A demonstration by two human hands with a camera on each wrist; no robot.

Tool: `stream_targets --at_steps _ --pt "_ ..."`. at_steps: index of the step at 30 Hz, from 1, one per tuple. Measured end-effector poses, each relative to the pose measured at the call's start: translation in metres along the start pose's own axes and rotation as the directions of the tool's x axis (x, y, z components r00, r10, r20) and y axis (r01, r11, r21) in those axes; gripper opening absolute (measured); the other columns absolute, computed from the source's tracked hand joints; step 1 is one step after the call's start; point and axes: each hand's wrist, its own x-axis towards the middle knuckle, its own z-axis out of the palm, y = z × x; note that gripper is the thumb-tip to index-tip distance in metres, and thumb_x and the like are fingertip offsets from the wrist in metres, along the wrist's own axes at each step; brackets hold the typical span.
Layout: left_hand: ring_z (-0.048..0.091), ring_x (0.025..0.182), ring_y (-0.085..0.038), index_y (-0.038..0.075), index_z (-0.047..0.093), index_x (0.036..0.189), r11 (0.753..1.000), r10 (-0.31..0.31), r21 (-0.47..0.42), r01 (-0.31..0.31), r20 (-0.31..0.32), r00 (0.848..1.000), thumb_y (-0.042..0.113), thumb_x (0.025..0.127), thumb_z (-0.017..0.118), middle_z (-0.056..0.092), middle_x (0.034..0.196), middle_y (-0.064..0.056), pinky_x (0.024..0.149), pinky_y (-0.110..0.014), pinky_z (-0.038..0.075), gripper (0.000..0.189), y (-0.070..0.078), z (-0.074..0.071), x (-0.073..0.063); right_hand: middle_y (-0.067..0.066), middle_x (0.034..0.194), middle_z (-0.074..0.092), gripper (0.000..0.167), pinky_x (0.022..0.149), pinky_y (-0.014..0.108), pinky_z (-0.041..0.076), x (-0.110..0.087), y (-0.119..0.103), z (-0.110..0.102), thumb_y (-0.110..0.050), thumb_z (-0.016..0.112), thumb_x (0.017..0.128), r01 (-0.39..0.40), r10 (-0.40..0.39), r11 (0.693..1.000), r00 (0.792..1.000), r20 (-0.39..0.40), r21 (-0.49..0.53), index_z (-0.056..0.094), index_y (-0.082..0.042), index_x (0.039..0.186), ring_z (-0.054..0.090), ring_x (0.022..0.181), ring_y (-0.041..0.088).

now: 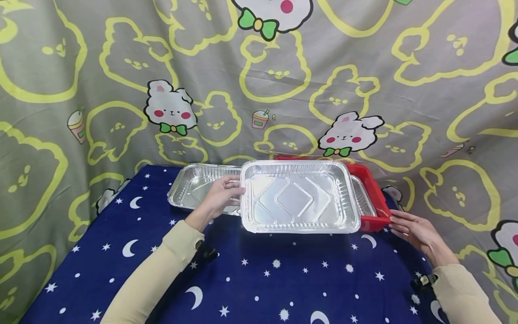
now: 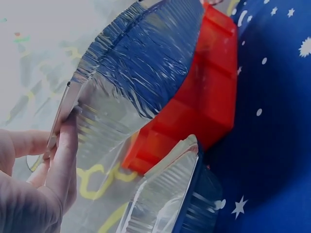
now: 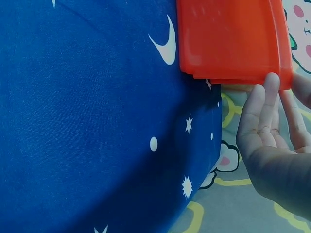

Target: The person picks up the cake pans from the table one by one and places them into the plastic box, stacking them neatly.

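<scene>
A shiny rectangular foil tray (image 1: 293, 198) is tilted up in front of a red plastic bin (image 1: 374, 193), its open inside facing the head view. My left hand (image 1: 222, 194) pinches this tray's left rim between thumb and fingers. The left wrist view shows its crinkled side wall and the bin's red side (image 2: 214, 82) beyond. My right hand (image 1: 417, 231) is at the bin's front right corner, thumb and fingertips holding the rim (image 3: 284, 58). Another foil tray (image 1: 366, 200) shows inside the bin, mostly hidden by the raised one.
Left of the bin, behind my left hand, another foil tray (image 1: 190, 182) rests on the table. A dark blue cloth (image 1: 259, 279) with white moons and stars covers the table. A grey curtain (image 1: 218, 67) with cartoon animals hangs close behind the trays.
</scene>
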Motion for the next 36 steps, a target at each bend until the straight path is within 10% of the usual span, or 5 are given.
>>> stream_targets --at_steps 24,36 --pt "0.07 0.072 -0.009 0.0 0.046 0.154 0.998 -0.027 -0.061 0.026 -0.014 1.0 -0.003 0.099 0.064 0.066 0.123 -0.013 0.067 -0.022 0.065 0.058 0.007 0.015 0.042 -0.012 0.098 0.08 0.036 0.078 0.024 0.067 0.0 0.0 -0.001 -0.004 0.06 0.106 -0.012 0.012 0.999 1.0 0.026 0.033 0.081 -0.033 0.1 0.078 0.089 0.008" --pt "0.072 0.071 -0.01 -0.003 0.049 0.151 0.994 -0.018 -0.109 0.018 0.0 1.0 -0.005 0.098 0.063 0.07 0.097 0.0 0.066 -0.024 0.064 0.055 0.002 0.033 0.064 -0.011 0.099 0.081 0.038 0.079 0.024 0.067 0.001 -0.001 -0.002 -0.002 0.058 0.106 -0.011 0.009 0.999 0.999 0.047 0.045 0.081 -0.032 0.101 0.078 0.089 0.008"
